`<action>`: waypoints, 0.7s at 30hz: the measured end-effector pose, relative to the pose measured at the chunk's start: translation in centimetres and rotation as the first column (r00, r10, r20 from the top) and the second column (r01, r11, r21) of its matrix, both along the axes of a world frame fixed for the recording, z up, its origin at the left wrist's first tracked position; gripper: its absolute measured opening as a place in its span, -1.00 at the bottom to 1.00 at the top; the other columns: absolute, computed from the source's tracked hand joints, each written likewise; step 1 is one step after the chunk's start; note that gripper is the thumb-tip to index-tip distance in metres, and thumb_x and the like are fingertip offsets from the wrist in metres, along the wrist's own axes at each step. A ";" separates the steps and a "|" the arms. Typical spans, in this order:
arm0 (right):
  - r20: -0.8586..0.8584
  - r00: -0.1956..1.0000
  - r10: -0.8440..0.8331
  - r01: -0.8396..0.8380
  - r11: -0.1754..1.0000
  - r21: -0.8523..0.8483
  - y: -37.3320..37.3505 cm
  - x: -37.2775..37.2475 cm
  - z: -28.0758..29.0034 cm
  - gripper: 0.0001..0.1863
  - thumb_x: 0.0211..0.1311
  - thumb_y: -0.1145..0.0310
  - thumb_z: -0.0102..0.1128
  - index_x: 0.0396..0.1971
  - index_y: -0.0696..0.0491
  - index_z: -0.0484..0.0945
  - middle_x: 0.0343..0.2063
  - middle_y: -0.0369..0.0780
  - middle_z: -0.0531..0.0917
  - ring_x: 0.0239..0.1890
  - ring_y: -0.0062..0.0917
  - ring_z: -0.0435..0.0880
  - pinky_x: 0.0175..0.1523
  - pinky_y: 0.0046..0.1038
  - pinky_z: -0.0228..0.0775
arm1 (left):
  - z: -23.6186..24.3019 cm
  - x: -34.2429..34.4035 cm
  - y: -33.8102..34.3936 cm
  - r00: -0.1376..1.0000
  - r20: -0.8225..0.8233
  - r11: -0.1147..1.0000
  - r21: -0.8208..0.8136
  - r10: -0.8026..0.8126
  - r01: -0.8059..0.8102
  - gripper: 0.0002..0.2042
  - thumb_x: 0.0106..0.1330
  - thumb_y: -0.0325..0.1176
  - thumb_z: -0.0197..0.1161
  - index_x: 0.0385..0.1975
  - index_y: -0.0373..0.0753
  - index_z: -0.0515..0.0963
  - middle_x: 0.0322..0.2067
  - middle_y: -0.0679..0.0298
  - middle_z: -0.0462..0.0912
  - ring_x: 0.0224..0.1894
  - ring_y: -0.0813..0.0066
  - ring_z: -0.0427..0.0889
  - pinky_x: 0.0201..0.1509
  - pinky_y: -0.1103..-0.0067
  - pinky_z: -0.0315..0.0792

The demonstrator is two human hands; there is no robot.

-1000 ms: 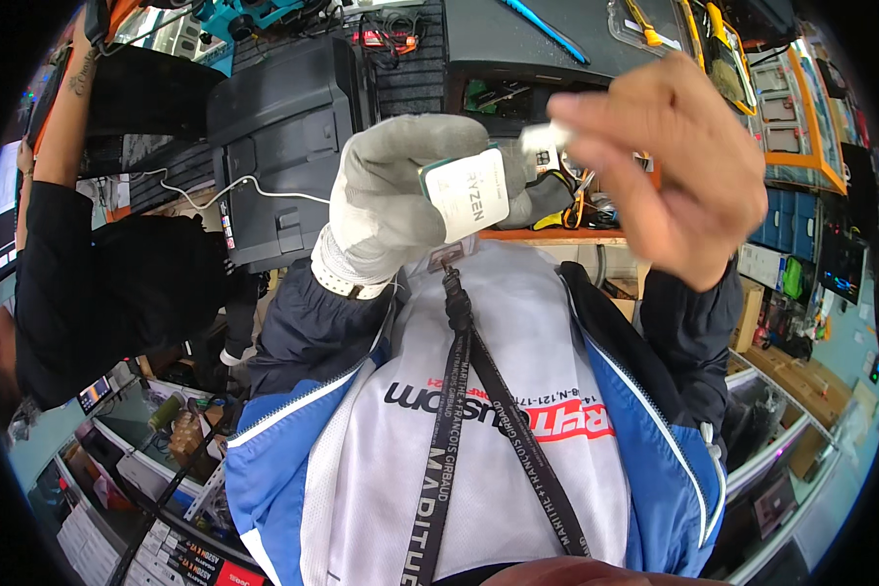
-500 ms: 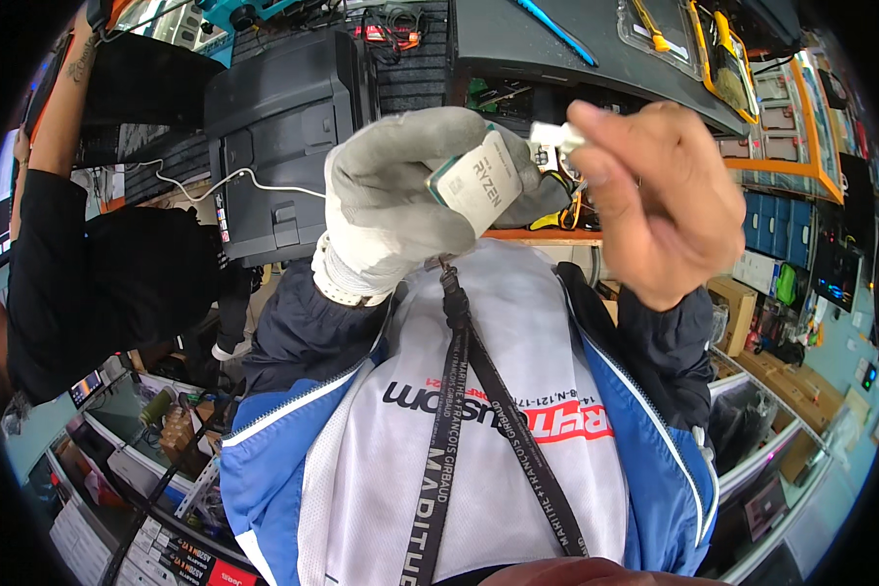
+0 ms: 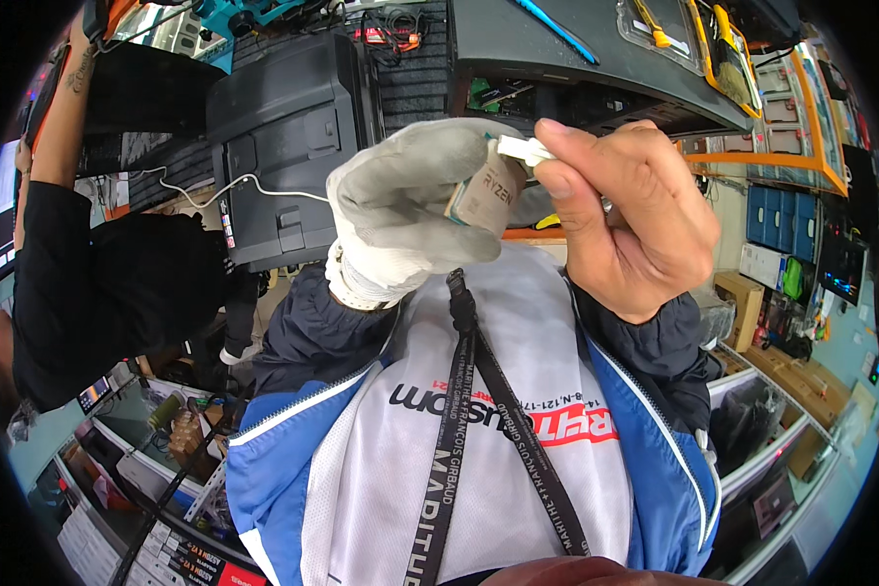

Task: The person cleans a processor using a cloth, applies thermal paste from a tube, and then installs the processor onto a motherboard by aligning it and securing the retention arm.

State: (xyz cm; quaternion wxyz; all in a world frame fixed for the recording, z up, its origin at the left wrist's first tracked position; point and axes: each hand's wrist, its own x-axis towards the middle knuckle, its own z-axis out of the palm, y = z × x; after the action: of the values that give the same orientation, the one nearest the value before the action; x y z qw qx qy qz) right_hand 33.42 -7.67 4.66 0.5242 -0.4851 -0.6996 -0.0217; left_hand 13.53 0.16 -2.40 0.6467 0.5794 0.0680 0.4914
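Observation:
My left hand [image 3: 390, 190], in a grey and white glove, is closed round a computer processor [image 3: 485, 197]. The chip's silver metal lid, with dark print, faces up and is tilted; a thin green edge shows beside the gloved fingers. My bare right hand [image 3: 646, 210] pinches a small white piece [image 3: 523, 150] between thumb and forefinger. What this piece is made of is not plain; it looks like a folded wipe or a stub. Its tip sits at the processor's upper edge, and whether they touch I cannot tell.
Beyond my hands stands a black computer case [image 3: 556, 68] with a blue tool [image 3: 554, 29] on top. A black printer-like machine [image 3: 288, 146] is at the left, with a white cord [image 3: 254, 182] across it. Further left, another person's arm [image 3: 61, 127] reaches up.
My right hand has moved left and slightly down, bringing the white piece to the processor's upper edge. The processor has turned and shifted a little in my left hand.

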 end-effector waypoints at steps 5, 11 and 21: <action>0.003 1.000 0.017 -0.017 1.000 0.007 0.0 0.1 0.1 -0.71 0.22 0.64 0.56 -0.04 0.26 0.81 -0.41 -0.17 0.73 -0.49 -0.56 0.54 -0.34 -0.48 0.38 | -0.1 0.3 0.2 0.995 0.050 0.996 -0.005 0.085 -0.085 -0.33 -0.04 -0.70 0.68 0.19 -0.35 0.65 0.14 -0.18 0.73 0.09 0.08 0.82 0.16 0.26 0.75; 0.022 1.000 0.020 -0.020 1.000 -0.001 -0.1 0.4 0.4 -0.71 0.21 0.65 0.55 -0.05 0.27 0.81 -0.41 -0.17 0.73 -0.49 -0.56 0.54 -0.37 -0.51 0.35 | 0.7 -0.3 0.8 0.994 -0.080 0.996 0.067 0.069 -0.064 -0.44 -0.04 -0.60 0.70 0.07 -0.36 0.72 0.07 -0.15 0.77 -0.02 0.13 0.86 0.04 0.32 0.77; -0.191 0.976 -0.104 0.087 0.992 -0.096 -0.4 0.8 0.5 -0.74 0.42 0.47 0.48 0.01 0.24 0.72 -0.29 -0.19 0.75 -0.36 -0.70 0.57 -0.30 -0.62 0.35 | -0.1 0.6 0.3 0.981 0.166 0.993 -0.040 -0.103 0.111 -0.38 0.37 -0.18 0.58 0.43 -0.01 0.54 0.20 -0.24 0.67 0.11 -0.09 0.78 0.13 0.13 0.76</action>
State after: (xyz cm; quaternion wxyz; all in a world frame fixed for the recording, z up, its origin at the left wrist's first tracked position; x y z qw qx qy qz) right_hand 34.17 -8.05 5.17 0.5673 -0.5404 -0.6206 0.0313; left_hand 14.17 0.45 -2.51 0.6896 0.5237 -0.0043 0.5001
